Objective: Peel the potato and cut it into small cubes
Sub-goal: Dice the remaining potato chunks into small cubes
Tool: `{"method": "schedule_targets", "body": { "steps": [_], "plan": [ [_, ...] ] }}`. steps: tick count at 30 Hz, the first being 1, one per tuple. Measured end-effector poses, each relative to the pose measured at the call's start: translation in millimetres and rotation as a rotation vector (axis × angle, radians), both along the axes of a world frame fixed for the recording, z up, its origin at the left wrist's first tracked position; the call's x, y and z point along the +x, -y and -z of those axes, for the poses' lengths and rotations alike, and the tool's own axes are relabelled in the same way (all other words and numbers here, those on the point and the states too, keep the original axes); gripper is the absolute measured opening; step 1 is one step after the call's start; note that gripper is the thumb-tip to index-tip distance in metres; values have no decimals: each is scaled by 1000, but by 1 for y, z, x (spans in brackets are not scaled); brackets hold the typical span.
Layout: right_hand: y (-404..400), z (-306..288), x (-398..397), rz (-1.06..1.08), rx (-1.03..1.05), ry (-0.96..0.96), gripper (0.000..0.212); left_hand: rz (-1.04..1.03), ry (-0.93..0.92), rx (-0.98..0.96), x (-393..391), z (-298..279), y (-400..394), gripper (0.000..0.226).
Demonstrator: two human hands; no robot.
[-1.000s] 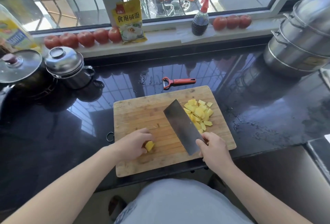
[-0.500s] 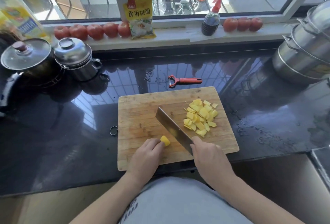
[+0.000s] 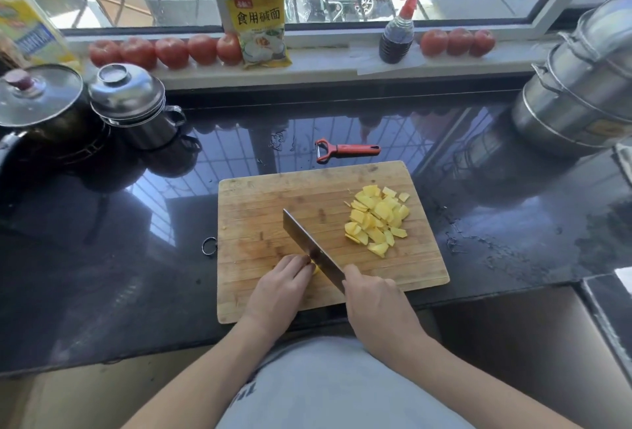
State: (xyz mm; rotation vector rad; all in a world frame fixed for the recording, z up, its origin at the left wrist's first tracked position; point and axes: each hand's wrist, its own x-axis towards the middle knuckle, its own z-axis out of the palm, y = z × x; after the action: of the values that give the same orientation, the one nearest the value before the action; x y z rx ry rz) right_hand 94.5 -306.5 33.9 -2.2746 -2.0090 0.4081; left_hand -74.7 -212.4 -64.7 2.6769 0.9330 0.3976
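A wooden cutting board (image 3: pixel 260 203) lies on the black counter. A pile of yellow potato pieces (image 3: pixel 378 220) sits on its right half. My left hand (image 3: pixel 282 286) presses a small leftover potato chunk (image 3: pixel 315 269) onto the board near the front edge; only a sliver of it shows between my fingers and the blade. My right hand (image 3: pixel 374 302) grips the handle of a cleaver (image 3: pixel 309 247), whose blade stands edge-down against the chunk, right beside my left fingertips. A red peeler (image 3: pixel 345 151) lies on the counter behind the board.
Two lidded pots (image 3: pixel 131 105) stand at the back left, and stacked steel steamers (image 3: pixel 581 86) at the right. Tomatoes (image 3: pixel 164 52), a yellow packet (image 3: pixel 261 23) and a sauce bottle (image 3: pixel 396 37) line the windowsill. The counter is wet behind and right of the board.
The cleaver came off the cut pile, tilted upright and dropped onto the chunk. My left hand slid right with the chunk and now covers most of it.
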Motion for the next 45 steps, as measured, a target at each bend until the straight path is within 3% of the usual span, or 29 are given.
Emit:
{"method": "schedule_targets", "body": {
  "steps": [4, 15, 23, 30, 37, 41, 45],
  "plan": [
    [3, 7, 0, -9, -12, 47, 29, -7, 1, 1, 1, -1, -1, 37],
    [3, -9, 1, 1, -175, 43, 20, -1, -11, -12, 2, -3, -1, 36],
    [-39, 29, -9, 32, -5, 13, 9, -31, 19, -21, -3, 0, 3, 40],
    [-3, 20, -1, -25, 128, 103, 34, -24, 29, -24, -8, 7, 10, 53],
    [4, 13, -4, -71, -2, 128, 52, -21, 24, 19, -5, 7, 8, 49],
    [5, -4, -6, -87, -148, 156, 32, -16, 18, 24, -6, 10, 6, 47],
    [1, -22, -8, -105, -252, 124, 33, -17, 31, 33, -4, 11, 7, 48]
  ]
}}
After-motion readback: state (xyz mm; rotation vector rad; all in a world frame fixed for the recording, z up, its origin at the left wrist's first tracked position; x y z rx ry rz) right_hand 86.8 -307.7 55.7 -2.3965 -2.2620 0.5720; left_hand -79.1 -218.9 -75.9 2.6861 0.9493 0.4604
